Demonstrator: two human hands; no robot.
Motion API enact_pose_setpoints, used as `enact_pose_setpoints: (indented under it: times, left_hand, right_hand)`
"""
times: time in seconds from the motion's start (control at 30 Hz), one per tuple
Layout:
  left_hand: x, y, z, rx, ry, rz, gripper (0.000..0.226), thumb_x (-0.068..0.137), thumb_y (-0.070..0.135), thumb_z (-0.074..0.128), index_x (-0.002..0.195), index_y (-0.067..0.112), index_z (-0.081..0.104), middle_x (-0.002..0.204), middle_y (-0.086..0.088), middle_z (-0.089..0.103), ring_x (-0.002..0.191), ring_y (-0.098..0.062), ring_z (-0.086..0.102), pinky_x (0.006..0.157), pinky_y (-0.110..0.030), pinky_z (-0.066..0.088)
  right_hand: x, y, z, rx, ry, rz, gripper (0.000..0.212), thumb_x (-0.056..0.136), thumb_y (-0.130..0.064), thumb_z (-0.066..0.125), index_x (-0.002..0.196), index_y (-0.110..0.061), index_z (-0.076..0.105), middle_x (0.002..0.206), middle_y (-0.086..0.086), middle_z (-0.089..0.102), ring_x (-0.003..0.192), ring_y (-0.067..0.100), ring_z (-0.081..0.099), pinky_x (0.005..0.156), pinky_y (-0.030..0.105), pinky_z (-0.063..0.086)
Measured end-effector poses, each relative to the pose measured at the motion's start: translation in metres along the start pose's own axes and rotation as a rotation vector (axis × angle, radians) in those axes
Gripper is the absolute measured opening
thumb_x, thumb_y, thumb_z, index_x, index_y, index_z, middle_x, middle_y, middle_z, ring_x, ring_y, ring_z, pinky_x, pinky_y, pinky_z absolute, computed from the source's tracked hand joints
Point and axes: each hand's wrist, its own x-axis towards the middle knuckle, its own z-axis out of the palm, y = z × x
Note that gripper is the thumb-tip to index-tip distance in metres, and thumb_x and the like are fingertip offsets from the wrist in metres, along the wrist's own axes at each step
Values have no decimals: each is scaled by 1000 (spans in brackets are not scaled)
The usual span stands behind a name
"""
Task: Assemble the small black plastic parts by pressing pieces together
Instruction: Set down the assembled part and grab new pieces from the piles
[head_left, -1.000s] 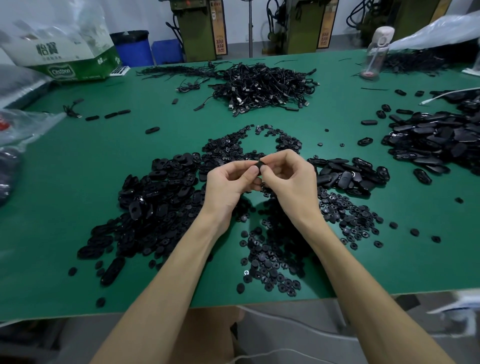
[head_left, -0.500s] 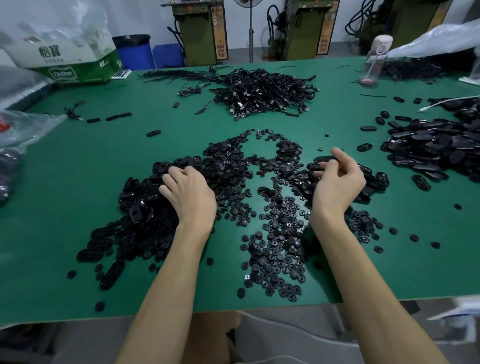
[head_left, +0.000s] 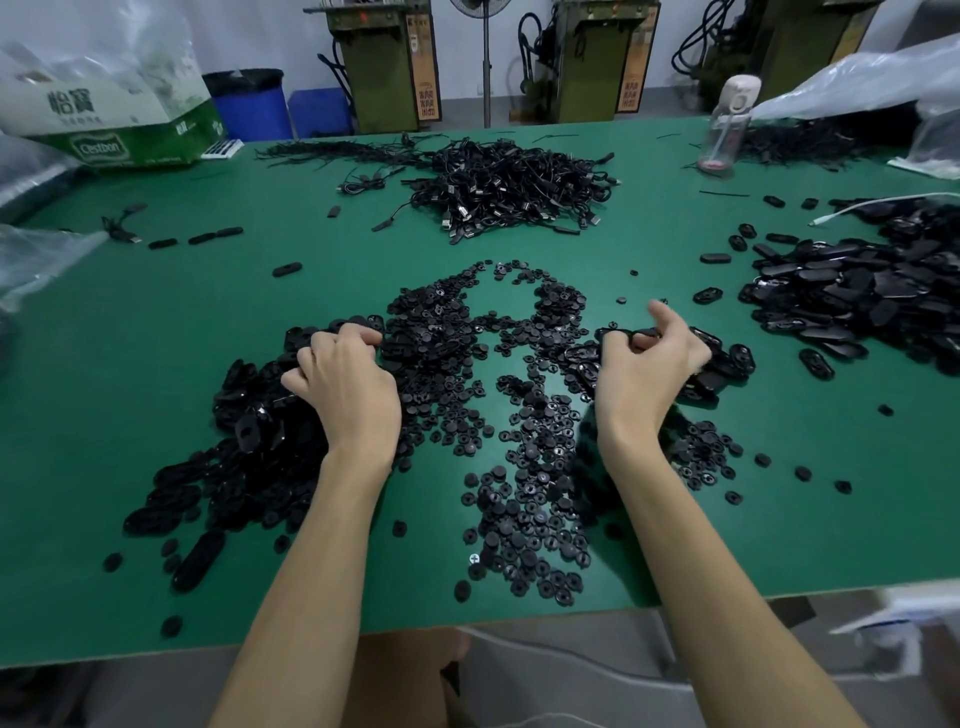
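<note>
Having split apart after pressing, your hands start another assembly: left hand (head_left: 345, 387) curled into the oval pile (head_left: 244, 415), grasp unclear, right hand (head_left: 644, 374) pinching a black piece (head_left: 621, 334).

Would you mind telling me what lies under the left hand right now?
The left hand rests on the pile of oval black parts, with its fingers curled down into it. Whether they hold a piece is hidden by the hand itself.
</note>
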Motion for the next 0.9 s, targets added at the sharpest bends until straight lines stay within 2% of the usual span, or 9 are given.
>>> enact_pose_setpoints:
  times: [0.1,0.17,0.23,0.33,0.43,0.53,0.73,0.83,0.9]
  left_hand:
    - [-1,3,-1,-169,56,79,23,105,9,55,121,17,70,117,-7,60,108,-23,55,94,-32,27]
    - [-4,7,-3,-290,39,115,21,106,12,55,121,16,70,116,-5,58,96,-16,57,86,-16,32]
    - [-7,12,-5,-388,20,147,20,106,15,56,120,16,71,115,-3,59,93,-10,56,79,-10,39]
    - [-9,17,-5,-556,-10,128,19,104,14,60,117,18,73,111,-2,65,97,-14,64,88,-22,53]
    - [-10,21,-5,-817,-174,-19,17,101,10,64,112,16,76,98,-2,74,86,-13,71,67,-23,56]
    - [-16,26,-5,-1040,-355,-105,19,97,5,68,112,13,76,97,-1,77,84,-12,73,67,-21,56]
    - [-25,34,-1,-1135,-498,-104,27,92,1,74,118,6,74,106,-8,77,92,-18,74,73,-23,58]
    - [-27,34,-1,-1118,-539,-82,29,91,0,74,119,6,74,107,-3,78,95,-18,76,75,-21,58]
    - [-27,33,-1,-1107,-565,-61,32,90,-2,74,121,8,75,108,0,79,96,-17,77,80,-21,58]
  right_hand:
    - [-6,6,4,-282,-231,-190,20,97,-21,69,116,-22,70,119,-1,55,114,14,47,102,33,43]
    - [-10,10,6,-411,-338,-274,21,92,-34,75,110,-23,75,114,-2,59,112,10,35,97,29,34]
    - [-12,11,8,-479,-388,-330,28,86,-40,81,108,-24,76,107,-3,58,108,11,32,92,27,30]
    - [-12,12,9,-574,-490,-344,39,79,-47,84,109,-22,77,104,-3,58,110,17,35,95,32,36]
    - [-13,14,11,-650,-538,-353,43,80,-47,84,115,-22,76,106,-2,53,115,21,34,100,35,37]
    - [-14,16,13,-714,-562,-361,33,84,-44,82,109,-22,77,103,-2,54,115,23,37,99,36,38]
    - [-14,16,12,-637,-564,-359,8,91,-27,78,95,-21,76,96,-3,66,107,21,45,92,34,42]
    - [-13,13,11,-364,-532,-256,3,91,-20,77,89,-21,75,83,-9,70,87,9,62,78,24,47]
    - [-14,11,9,-217,-509,-181,4,90,-19,78,89,-21,74,80,-10,71,75,1,63,72,17,48]
